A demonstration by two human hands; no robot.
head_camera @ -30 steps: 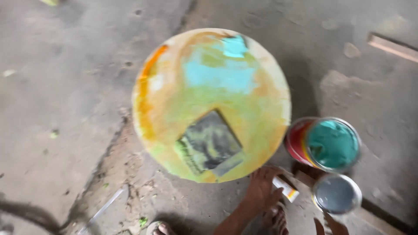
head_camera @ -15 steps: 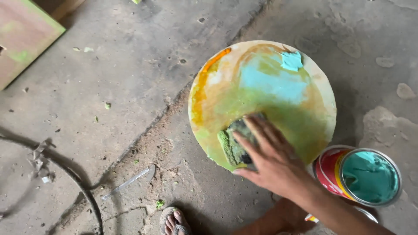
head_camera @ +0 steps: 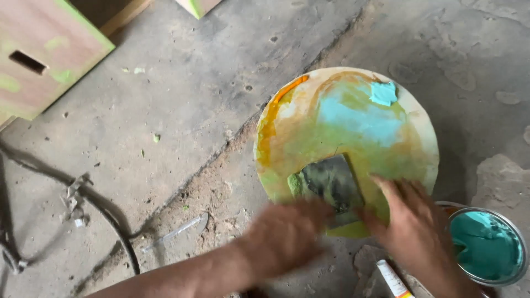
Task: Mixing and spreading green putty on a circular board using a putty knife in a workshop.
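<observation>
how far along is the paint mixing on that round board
Done: green, orange and turquoise already smeared across the round board. In hand: both hands, left and right, are at the scraper blade. Left: a turquoise blob sits unmixed; the paint can looks nearly full.

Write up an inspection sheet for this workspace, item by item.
Surface: cracked concrete floor, dusty, with green flecks.
Job's things: round board smeared orange, green and blue; dark flat scraper lying on it; open can of teal paint.
Clutter: small tube; thin metal strip.
Hands: left hand blurred, at the scraper; right hand on the board's edge.
Cables: dark cable.
Surroundings: painted wooden box.
</observation>
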